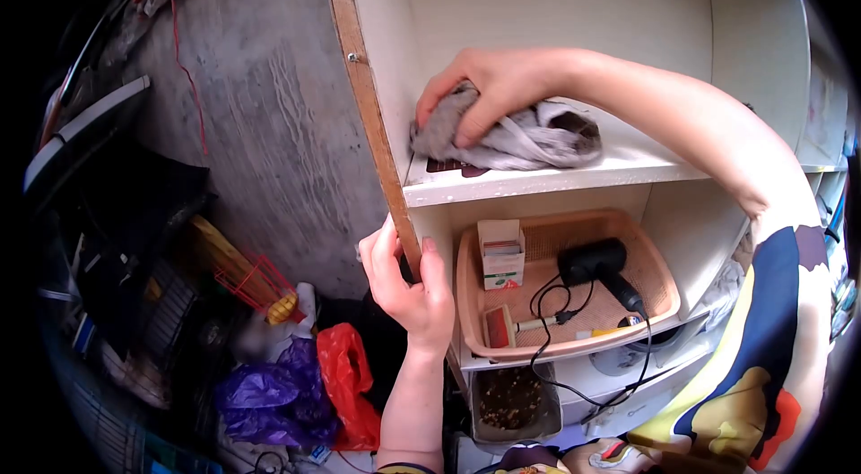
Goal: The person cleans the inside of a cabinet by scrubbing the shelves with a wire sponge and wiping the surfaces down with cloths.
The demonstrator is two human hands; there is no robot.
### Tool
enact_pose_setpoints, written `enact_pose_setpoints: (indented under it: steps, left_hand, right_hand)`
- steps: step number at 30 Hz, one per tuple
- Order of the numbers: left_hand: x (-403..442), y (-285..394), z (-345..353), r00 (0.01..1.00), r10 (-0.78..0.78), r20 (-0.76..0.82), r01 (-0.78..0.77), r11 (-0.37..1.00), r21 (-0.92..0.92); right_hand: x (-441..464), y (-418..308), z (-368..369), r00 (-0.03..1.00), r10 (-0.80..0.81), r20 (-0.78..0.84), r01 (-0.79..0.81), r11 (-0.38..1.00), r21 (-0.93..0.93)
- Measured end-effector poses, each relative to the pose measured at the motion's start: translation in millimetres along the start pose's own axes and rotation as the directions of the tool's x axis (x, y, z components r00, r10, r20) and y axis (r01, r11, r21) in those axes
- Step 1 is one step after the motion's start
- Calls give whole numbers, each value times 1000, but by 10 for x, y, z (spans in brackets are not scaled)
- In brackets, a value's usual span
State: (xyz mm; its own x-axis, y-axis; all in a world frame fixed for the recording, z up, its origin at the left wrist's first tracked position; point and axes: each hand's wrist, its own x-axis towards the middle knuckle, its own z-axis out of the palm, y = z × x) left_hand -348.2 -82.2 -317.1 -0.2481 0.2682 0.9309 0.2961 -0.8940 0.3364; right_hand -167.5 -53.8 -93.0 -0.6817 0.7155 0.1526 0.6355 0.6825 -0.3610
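My right hand point(484, 93) is closed on a bunched grey cloth point(529, 138), pressing it onto the white shelf point(556, 182) near its left front corner. Part of a dark patterned patch shows under the cloth's edge. Lower down, my left hand point(408, 281) grips the bare wooden edge point(363, 84) of the cabinet's side panel, thumb on one side and fingers on the other. Under that shelf stands a peach plastic basket point(664, 281) with a black hair dryer point(594, 262), a small white box point(500, 254) and a red-faced brush point(499, 327) in it.
A bin of brown bits point(511, 402) sits below the basket, and the dryer's cord hangs over the front. Purple point(278, 393) and red plastic bags point(348, 380) lie on the floor at left, near a red wire basket point(256, 281). A grey wall point(269, 115) stands beside the cabinet.
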Motion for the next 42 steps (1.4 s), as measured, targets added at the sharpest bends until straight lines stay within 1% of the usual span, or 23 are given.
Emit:
enact_pose_setpoints:
  steps: [3,5,6,8,9,11,12,14,15,17,20,22,23,24,28,30,32,34,35,36,38,40,42]
  left_hand:
    - [-5,-6,5,1000,1,2,-1,1000,-22]
    - [-5,-12,18,1000,6,-4,-6,1000,-24]
    - [-3,-12,21,1000,12,-7,-12,1000,-28]
    - [8,-6,29,1000,14,-18,-14,1000,-27]
    - [2,-1,25,1000,11,-17,-11,1000,-14]
    - [7,11,22,1000,11,-16,-10,1000,3]
    - [5,7,30,1000,9,-20,-9,1000,5]
    - [3,-13,40,1000,19,-24,-20,999,-30]
    - [2,-9,39,1000,17,-24,-18,999,-28]
    - [6,5,45,999,6,-37,-7,1000,-22]
    - [10,16,39,999,-5,-34,4,1000,-8]
    - [6,17,33,999,-2,-34,1,1000,-6]
    - [12,13,37,999,3,-36,-3,1000,-3]
    - [17,1,40,999,5,-38,-5,1000,0]
    - [19,-24,62,999,6,-49,-9,998,-66]
    - [5,-17,31,999,-3,-52,0,997,-71]
    - [9,56,8,999,-25,-23,25,999,22]
    - [12,41,-4,999,1,-35,0,1000,12]
    - [-3,53,-34,997,-71,-15,71,997,14]
    - [-30,-1,-37,996,-94,-13,92,993,-76]
    - [-34,30,4,995,-85,-47,81,993,-89]
    - [-30,63,-3,996,-85,-23,83,992,-99]
    - [-34,69,-3,992,-119,-32,116,990,-78]
  right_hand:
    - [382,428,-110,998,9,-59,-21,978,-209]
    - [756,764,-187,989,124,-85,-149,877,-457]
    - [884,917,-208,989,120,-83,-145,878,-456]
    - [1013,1021,-186,991,51,-121,-112,807,-580]
    - [1007,1033,-154,992,59,-115,-115,812,-572]
    - [863,700,-121,974,207,-95,-227,837,-499]
    - [779,559,-96,974,205,-91,-223,836,-501]
    - [592,271,-14,988,92,-128,-138,895,-424]
    - [437,23,29,988,92,-126,-137,896,-423]
    - [132,-461,98,975,204,-82,-220,916,-336]
    - [28,-454,197,999,-42,-20,34,949,-315]
    - [-165,-642,267,998,-49,-39,36,958,-285]
    - [-230,-634,281,980,-199,-27,187,951,-248]
    - [-295,-658,274,978,-210,-7,205,961,-188]
    - [-267,-482,175,995,-101,7,101,986,-134]
    - [-243,-486,199,992,-125,-25,120,984,-133]
    - [-198,-497,273,965,-255,-65,243,957,-157]
    - [-278,-634,312,956,-278,-100,263,955,-136]
    - [-291,-649,345,948,-298,-112,281,948,-148]
    - [-273,-698,327,959,-227,-169,197,965,-175]
    - [-159,-754,215,995,41,-96,-52,992,-115]
    - [-343,-495,155,984,173,-50,-176,981,-75]
    - [-592,35,156,982,-47,-182,8,978,-208]
